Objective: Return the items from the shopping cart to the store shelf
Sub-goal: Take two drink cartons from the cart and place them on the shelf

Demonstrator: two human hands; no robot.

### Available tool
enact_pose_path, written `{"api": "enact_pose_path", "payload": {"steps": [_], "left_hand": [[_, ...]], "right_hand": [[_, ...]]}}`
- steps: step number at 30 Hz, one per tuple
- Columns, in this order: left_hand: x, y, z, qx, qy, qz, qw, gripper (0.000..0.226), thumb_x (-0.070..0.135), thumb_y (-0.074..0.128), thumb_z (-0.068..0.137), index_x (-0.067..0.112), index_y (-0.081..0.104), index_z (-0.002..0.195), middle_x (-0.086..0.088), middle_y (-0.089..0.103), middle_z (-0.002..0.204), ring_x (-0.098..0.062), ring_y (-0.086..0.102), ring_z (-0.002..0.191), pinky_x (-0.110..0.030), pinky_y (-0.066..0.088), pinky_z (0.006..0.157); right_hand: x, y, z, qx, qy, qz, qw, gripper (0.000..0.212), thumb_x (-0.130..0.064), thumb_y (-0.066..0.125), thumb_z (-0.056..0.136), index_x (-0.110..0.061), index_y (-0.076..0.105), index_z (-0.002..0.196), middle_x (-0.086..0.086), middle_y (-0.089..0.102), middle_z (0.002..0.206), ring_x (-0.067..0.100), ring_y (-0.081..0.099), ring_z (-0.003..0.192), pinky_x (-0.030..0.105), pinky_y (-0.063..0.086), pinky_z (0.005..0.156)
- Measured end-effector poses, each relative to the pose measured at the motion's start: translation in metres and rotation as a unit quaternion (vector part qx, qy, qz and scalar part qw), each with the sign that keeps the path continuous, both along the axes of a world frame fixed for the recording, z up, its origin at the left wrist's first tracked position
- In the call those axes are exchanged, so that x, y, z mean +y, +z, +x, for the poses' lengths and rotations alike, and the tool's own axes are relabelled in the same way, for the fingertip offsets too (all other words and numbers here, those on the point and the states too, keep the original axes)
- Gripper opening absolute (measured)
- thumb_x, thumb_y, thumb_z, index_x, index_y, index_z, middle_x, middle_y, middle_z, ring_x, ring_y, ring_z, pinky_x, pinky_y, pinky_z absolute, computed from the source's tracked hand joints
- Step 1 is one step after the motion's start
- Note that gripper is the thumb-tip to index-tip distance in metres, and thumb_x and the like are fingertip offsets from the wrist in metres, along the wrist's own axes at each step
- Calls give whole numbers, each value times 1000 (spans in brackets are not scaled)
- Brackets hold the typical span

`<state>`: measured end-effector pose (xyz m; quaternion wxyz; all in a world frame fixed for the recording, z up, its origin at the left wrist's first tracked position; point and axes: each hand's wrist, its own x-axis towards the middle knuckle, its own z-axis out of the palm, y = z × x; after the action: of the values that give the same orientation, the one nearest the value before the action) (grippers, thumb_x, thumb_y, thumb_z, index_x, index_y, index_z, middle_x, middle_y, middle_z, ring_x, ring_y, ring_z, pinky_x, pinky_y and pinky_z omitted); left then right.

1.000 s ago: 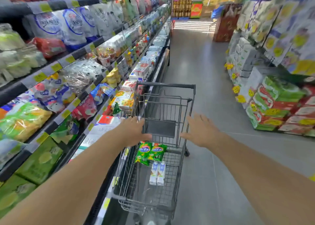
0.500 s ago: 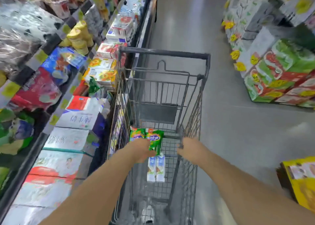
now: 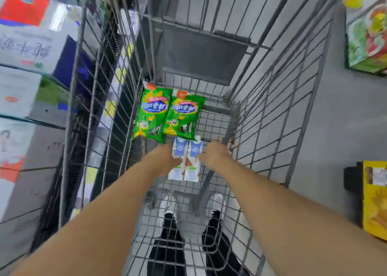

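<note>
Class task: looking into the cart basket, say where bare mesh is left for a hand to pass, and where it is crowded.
Bare mesh lies between the right green packet and the cart's right wall, and again nearer the camera below the two cartons. The middle is crowded: the left hand and right hand flank the cartons, just behind both green packets.

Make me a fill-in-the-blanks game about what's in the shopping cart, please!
1. The two snack bags in the cart are mostly ____ in colour.
2. The number of small white-and-blue cartons lying in the cart is ____.
3. The left hand and the right hand reach down on either side of the ____.

Missing words: green; two; cartons
</note>
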<state>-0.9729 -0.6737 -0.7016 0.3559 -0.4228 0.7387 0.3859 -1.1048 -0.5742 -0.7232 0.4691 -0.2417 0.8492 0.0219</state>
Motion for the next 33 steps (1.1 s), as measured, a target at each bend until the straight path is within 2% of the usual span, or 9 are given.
{"api": "enact_pose_path", "payload": {"steps": [3, 6, 9, 11, 14, 17, 23, 27, 33], "left_hand": [[5, -29, -3, 2, 60, 29, 998, 57, 42, 51, 96, 4, 40, 137, -18, 51, 129, -28, 52, 100, -33, 42, 76], [13, -46, -6, 34, 165, 73, 983, 13, 25, 55, 97, 13, 51, 94, -10, 57, 91, -24, 49, 77, -29, 38, 64], [21, -51, -10, 75, 265, 100, 956, 34, 11, 63, 91, 21, 41, 66, -1, 50, 71, -21, 47, 70, -32, 39, 62], [21, -56, -12, 71, 303, 106, 944, 26, 13, 67, 88, 14, 48, 71, -5, 56, 76, -21, 49, 75, -33, 45, 60], [20, -63, -6, 43, 328, 101, 938, 18, 24, 62, 93, 10, 50, 92, -9, 55, 93, -24, 48, 87, -31, 46, 67], [20, -70, 0, 14, 331, 122, 935, 44, 38, 62, 92, 1, 52, 113, -16, 61, 112, -31, 59, 97, -41, 51, 87], [29, -54, 16, -23, 326, 227, 917, 36, 32, 72, 85, 2, 62, 102, -13, 70, 91, -22, 60, 71, -31, 51, 62], [27, -5, 26, 3, 312, 222, 924, 39, 27, 78, 78, 6, 64, 108, -14, 73, 103, -30, 70, 96, -46, 58, 85], [-6, 111, 36, 109, 354, 162, 915, 22, 20, 74, 84, 5, 63, 95, -17, 73, 101, -25, 63, 82, -40, 54, 81]], "right_hand": [[-3, -26, 10, -29, -43, 2, 999, 28, -23, 57, 96, -9, 53, 72, 11, 64, 97, 33, 63, 101, 32, 50, 72], [1, -52, 21, -44, -73, -22, 996, 31, -28, 58, 95, -4, 64, 112, 16, 67, 112, 34, 64, 104, 32, 48, 77], [2, -68, 28, -57, -111, -50, 991, 24, -24, 62, 91, -5, 63, 107, 11, 68, 95, 30, 65, 91, 28, 41, 64], [0, -69, 29, -48, -141, -64, 987, 8, -15, 63, 89, -8, 62, 94, 3, 60, 78, 24, 59, 81, 28, 40, 59], [2, -63, 26, -56, -185, -35, 980, 26, -22, 70, 89, -8, 49, 85, 0, 48, 74, 18, 53, 72, 28, 40, 59], [6, -60, 22, -87, -181, 8, 980, 37, -31, 76, 84, -14, 49, 67, 4, 57, 72, 21, 60, 70, 30, 46, 61], [22, -47, 28, -128, -145, 54, 980, 50, -44, 83, 71, -8, 71, 103, 16, 74, 105, 30, 72, 96, 50, 59, 86], [28, -1, 28, -139, -178, 25, 974, 30, -32, 83, 66, -15, 68, 86, 14, 75, 104, 30, 73, 96, 52, 59, 86], [2, 132, 7, -140, -180, -84, 970, 33, -18, 85, 75, -4, 73, 102, 15, 76, 101, 28, 73, 93, 47, 60, 85]]}}
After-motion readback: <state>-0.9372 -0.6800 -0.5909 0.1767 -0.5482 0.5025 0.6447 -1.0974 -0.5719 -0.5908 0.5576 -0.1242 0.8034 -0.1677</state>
